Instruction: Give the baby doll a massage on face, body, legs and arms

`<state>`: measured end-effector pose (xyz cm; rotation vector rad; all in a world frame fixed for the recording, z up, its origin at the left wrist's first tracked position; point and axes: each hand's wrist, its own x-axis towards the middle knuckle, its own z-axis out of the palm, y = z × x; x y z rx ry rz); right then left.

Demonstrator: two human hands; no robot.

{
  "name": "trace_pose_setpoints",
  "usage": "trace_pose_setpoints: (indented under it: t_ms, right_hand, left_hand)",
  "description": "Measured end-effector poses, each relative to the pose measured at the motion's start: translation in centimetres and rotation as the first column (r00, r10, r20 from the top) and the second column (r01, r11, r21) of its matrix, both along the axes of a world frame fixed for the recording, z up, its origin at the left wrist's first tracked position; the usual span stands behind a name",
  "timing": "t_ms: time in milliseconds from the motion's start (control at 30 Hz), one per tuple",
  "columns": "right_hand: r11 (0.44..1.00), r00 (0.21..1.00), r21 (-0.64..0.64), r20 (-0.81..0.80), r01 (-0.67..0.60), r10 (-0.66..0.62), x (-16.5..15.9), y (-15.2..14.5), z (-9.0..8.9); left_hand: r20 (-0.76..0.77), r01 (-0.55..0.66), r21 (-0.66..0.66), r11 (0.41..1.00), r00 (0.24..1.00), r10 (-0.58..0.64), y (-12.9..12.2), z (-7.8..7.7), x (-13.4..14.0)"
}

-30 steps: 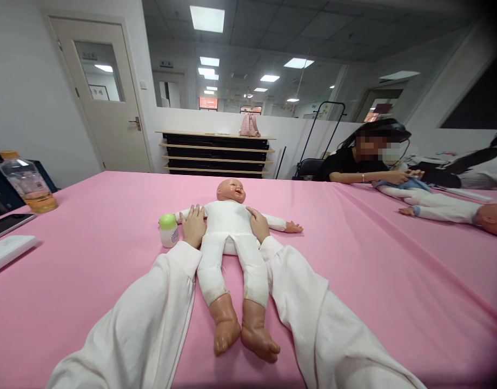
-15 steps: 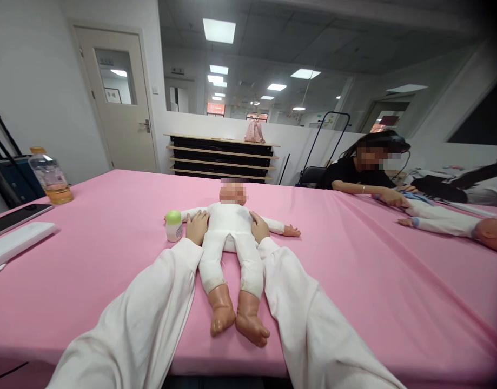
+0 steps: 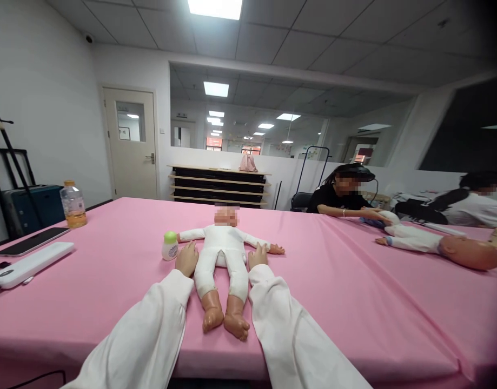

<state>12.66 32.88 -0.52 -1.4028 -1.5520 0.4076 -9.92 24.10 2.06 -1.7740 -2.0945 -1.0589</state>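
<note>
A baby doll [image 3: 223, 237] with a white cloth body and brown feet lies on its back on the pink-covered table, arms spread, feet toward me. My left hand [image 3: 187, 258] rests on the table along the doll's left-of-view side, near its hip, fingers stretched out. On the other side, my right hand [image 3: 258, 256] lies by the doll's hip below its arm, its fingers loosely extended. Neither hand grips anything. Just left of my left hand stands a small white bottle [image 3: 170, 247] with a green cap.
A drink bottle [image 3: 73, 205], a phone [image 3: 33, 241] and a white device [image 3: 33, 265] occupy the table's left side. At right, a person [image 3: 341, 189] handles another doll [image 3: 426, 237]. Behind the table are a shelf-like stack [image 3: 219, 186] and a door [image 3: 133, 143].
The view has tilted upward, showing more ceiling. Both hands have slid from the doll's torso sides slightly down and outward. The doll and green-capped bottle keep their places on the table.
</note>
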Motion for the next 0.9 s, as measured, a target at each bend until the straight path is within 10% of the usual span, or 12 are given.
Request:
trace_pose_setpoints:
  t_ms: [333, 700, 900]
  right_hand:
    - [0.804, 0.805, 0.036, 0.067, -0.593, 0.59, 0.2, -5.6, -1.2]
    - [0.745, 0.756, 0.15, 0.229, -0.65, 0.613, 4.0, -12.4, -2.0]
    - [0.557, 0.709, 0.439, 0.402, -0.705, 0.58, 5.6, -14.0, 0.2]
  left_hand:
    - [0.265, 0.401, -0.11, 0.91, 0.894, -0.362, -6.5, 0.1, 3.7]
    - [0.144, 0.394, -0.143, 0.908, 0.916, -0.374, -13.9, -2.2, 4.4]
    - [0.066, 0.56, -0.315, 0.766, 0.818, -0.571, -16.2, 1.4, 3.3]
